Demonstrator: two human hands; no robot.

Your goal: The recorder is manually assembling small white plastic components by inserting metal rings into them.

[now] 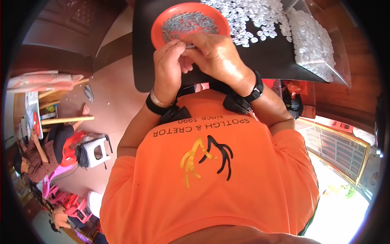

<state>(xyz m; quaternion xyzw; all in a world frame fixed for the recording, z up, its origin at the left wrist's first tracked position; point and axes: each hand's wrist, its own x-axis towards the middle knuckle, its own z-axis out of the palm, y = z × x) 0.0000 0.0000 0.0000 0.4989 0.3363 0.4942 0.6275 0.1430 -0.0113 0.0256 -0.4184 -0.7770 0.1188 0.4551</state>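
Note:
My left hand (167, 67) and my right hand (219, 55) meet over the near rim of a red plastic plate (156, 35). Both are closed, fingertips pinched together. A small clear plastic piece (189, 46) shows between the fingertips, held at least by my left hand. Whatever my right fingers grip is hidden behind them. Thin grey metal pins (189, 22) lie heaped in the plate. To the right of it, many small clear oval plastic pieces (243, 20) with holes are spread over the black tabletop (264, 61).
A clear plastic bin (334, 72), tilted at the table's right edge, is full of the same clear pieces. At far left, a seated person (42, 158) works at another table. A white stool (97, 150), red chairs (72, 146) and a slipper (88, 93) are on the floor.

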